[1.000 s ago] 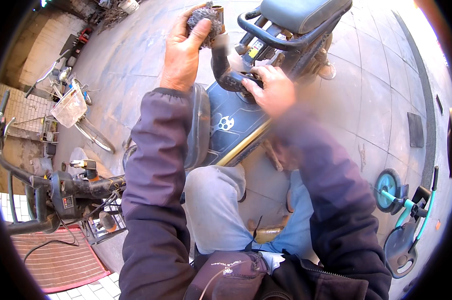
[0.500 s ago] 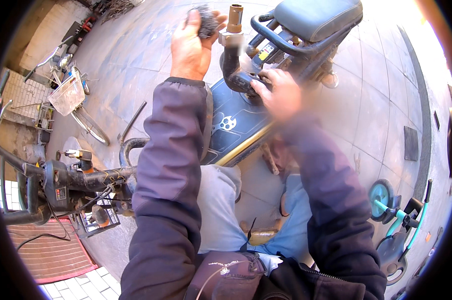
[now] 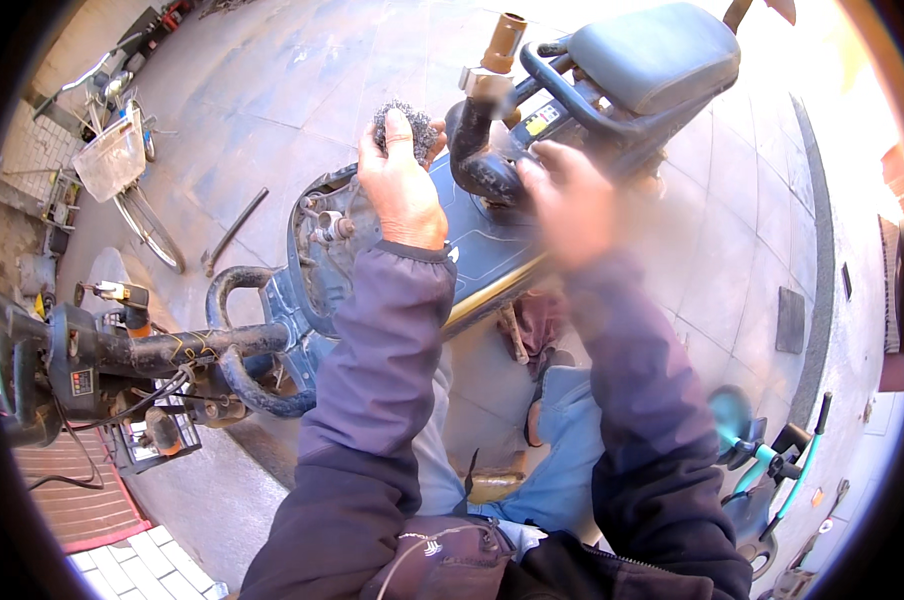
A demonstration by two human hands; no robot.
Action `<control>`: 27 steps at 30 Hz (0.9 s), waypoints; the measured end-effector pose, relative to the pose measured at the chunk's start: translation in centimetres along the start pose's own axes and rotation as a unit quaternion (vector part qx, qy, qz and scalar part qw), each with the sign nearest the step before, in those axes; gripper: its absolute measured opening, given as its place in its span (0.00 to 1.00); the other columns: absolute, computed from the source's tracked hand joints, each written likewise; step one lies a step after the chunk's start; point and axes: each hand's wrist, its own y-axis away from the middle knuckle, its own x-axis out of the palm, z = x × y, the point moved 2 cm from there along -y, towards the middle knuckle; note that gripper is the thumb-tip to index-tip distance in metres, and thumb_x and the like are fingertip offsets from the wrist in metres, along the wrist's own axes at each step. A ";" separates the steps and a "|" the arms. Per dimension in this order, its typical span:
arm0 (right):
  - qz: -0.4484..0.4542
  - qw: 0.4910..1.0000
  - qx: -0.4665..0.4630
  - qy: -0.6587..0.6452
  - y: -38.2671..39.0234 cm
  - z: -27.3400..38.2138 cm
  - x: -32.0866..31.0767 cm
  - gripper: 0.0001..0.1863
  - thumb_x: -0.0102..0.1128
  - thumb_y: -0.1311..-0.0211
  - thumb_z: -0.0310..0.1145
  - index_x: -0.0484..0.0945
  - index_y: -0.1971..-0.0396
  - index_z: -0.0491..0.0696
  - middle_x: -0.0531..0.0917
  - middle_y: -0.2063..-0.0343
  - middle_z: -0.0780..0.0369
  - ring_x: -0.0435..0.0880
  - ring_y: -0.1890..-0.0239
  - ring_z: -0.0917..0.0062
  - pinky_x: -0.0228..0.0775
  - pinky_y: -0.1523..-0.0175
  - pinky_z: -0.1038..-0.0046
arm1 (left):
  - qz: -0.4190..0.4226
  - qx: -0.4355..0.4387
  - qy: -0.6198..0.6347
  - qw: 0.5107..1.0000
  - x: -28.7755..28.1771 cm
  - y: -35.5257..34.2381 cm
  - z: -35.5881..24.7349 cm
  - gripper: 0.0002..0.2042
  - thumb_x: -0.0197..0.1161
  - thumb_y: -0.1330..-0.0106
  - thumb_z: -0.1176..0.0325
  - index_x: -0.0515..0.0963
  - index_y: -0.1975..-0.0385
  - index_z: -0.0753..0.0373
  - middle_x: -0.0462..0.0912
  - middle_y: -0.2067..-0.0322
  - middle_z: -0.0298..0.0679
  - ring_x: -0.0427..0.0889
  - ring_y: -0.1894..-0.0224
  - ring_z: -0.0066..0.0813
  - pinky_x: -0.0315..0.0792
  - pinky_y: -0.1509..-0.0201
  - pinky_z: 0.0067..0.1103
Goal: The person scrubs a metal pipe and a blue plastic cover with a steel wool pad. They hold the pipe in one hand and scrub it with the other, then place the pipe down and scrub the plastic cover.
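Note:
My left hand [image 3: 400,190] holds a grey, tangled pad of steel wool [image 3: 408,122] just left of a black bent tube [image 3: 469,150]. A brown metal sleeve [image 3: 504,43] stands upright atop the tube, above a silver nut [image 3: 486,83]. My right hand [image 3: 572,205], blurred, grips the lower bend of the tube, its fingers curled. Both are over the dark footboard [image 3: 490,250] of an electric scooter with a grey padded seat [image 3: 650,55]. An open compartment with metal fittings [image 3: 327,228] shows left of my left hand.
Black handlebars [image 3: 172,347] lie at lower left, with cables. A bicycle with a basket [image 3: 112,160] stands farther left; a loose bar [image 3: 234,230] lies on the paving [image 3: 222,100]. A small teal scooter [image 3: 782,465] is at right, near a wall. My knees are below the footboard.
My left hand with the steel wool has come down from beside the metal sleeve, uncovering it and the open compartment. My right hand stays at the bend. The view has shifted slightly.

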 end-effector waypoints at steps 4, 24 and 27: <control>-0.013 0.989 0.029 -0.143 -2.2 3.1 0.3 0.23 0.68 0.40 0.37 0.78 0.51 0.38 0.85 0.64 0.57 0.84 0.62 0.78 0.76 0.56 0.75 | -0.019 0.016 -0.010 1.000 -0.5 -0.2 -0.1 0.14 0.54 0.26 0.60 0.72 0.56 0.67 0.80 0.62 0.42 0.84 0.62 0.33 0.81 0.58 0.26; 0.106 0.822 0.118 -0.546 -6.1 1.1 5.1 0.20 0.58 0.31 0.47 0.78 0.49 0.47 0.84 0.60 0.65 0.80 0.60 0.83 0.70 0.58 0.78 | -0.025 -0.076 0.062 0.995 -0.1 -0.7 -0.9 0.14 0.57 0.28 0.60 0.72 0.57 0.68 0.80 0.65 0.41 0.85 0.65 0.33 0.82 0.63 0.25; 0.088 0.830 0.116 -0.538 -5.7 1.9 5.2 0.20 0.56 0.30 0.46 0.78 0.49 0.47 0.84 0.59 0.65 0.81 0.60 0.82 0.71 0.57 0.78 | -0.021 -0.084 0.065 0.994 -0.2 -0.6 -1.0 0.15 0.57 0.28 0.60 0.72 0.56 0.68 0.80 0.65 0.41 0.85 0.65 0.34 0.82 0.62 0.25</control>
